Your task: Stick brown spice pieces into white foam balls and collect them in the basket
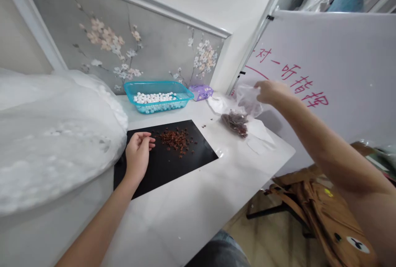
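My left hand (137,152) rests on the left part of a black mat (198,151), fingers loosely curled, holding nothing that I can see. Just right of its fingertips lies a small pile of reddish-brown dried pieces (177,139). My right hand (270,92) reaches out to the far right and pinches the top of a clear plastic bag (246,104). The bag hangs down to the table and holds more of the brown pieces (235,122) at its bottom.
A turquoise basket (182,103) with several white balls stands at the back by the flowered wall panel. A purple packet (201,92) lies beside it. A large white plastic-covered bundle (52,131) fills the left. A whiteboard (334,73) stands on the right; a brown bag (328,213) sits below.
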Action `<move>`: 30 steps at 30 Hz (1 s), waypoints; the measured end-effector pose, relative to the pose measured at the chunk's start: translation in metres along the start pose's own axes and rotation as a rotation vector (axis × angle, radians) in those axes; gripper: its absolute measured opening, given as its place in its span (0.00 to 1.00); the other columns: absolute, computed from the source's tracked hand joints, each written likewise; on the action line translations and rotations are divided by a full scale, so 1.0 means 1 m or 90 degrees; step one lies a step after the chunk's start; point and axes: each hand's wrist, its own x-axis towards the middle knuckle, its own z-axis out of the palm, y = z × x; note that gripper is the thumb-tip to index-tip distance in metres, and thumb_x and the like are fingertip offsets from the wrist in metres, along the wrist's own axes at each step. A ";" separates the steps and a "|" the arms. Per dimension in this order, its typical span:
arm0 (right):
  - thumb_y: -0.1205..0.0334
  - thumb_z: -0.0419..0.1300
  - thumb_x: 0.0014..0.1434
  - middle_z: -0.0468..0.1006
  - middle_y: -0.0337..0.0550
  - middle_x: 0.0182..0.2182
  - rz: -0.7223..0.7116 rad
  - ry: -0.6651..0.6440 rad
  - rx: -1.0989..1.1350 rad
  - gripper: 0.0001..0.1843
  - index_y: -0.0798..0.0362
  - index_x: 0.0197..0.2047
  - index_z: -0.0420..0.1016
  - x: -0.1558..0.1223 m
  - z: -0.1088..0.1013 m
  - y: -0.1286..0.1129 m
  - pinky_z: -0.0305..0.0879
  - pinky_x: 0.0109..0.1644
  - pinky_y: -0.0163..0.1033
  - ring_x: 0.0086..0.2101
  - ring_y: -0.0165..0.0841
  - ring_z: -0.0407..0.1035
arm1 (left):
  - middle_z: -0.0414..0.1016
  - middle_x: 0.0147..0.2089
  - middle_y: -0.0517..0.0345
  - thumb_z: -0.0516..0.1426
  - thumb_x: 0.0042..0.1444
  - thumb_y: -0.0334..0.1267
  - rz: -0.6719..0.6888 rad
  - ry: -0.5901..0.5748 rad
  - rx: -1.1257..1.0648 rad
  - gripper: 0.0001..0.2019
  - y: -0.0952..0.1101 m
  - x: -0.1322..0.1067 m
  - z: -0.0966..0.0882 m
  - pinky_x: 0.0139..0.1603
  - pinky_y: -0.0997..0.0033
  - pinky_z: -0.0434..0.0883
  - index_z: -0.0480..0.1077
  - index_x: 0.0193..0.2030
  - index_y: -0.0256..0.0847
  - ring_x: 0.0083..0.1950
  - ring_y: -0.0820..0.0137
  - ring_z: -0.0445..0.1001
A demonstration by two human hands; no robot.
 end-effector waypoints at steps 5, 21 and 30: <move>0.75 0.52 0.52 0.54 0.73 0.60 0.011 0.128 -0.010 0.36 0.69 0.64 0.50 -0.035 0.044 -0.029 0.48 0.56 0.65 0.60 0.57 0.48 | 0.74 0.35 0.53 0.50 0.54 0.39 0.200 -0.062 0.308 0.06 0.008 -0.012 0.002 0.41 0.62 0.68 0.66 0.35 0.43 0.40 0.61 0.73; 0.67 0.47 0.57 0.68 0.58 0.49 -0.153 0.088 0.377 0.22 0.62 0.54 0.66 -0.065 0.164 -0.088 0.60 0.54 0.47 0.51 0.44 0.61 | 0.48 0.68 0.35 0.47 0.48 0.66 0.366 -0.261 0.729 0.47 -0.003 -0.025 0.008 0.61 0.38 0.48 0.47 0.66 0.32 0.68 0.46 0.45; 0.67 0.48 0.55 0.77 0.51 0.37 -0.170 -0.017 0.503 0.16 0.58 0.37 0.77 -0.038 0.183 -0.083 0.64 0.47 0.42 0.37 0.37 0.70 | 0.42 0.69 0.32 0.47 0.45 0.69 0.294 -0.305 0.740 0.51 -0.002 -0.015 0.026 0.61 0.38 0.48 0.43 0.67 0.33 0.69 0.46 0.42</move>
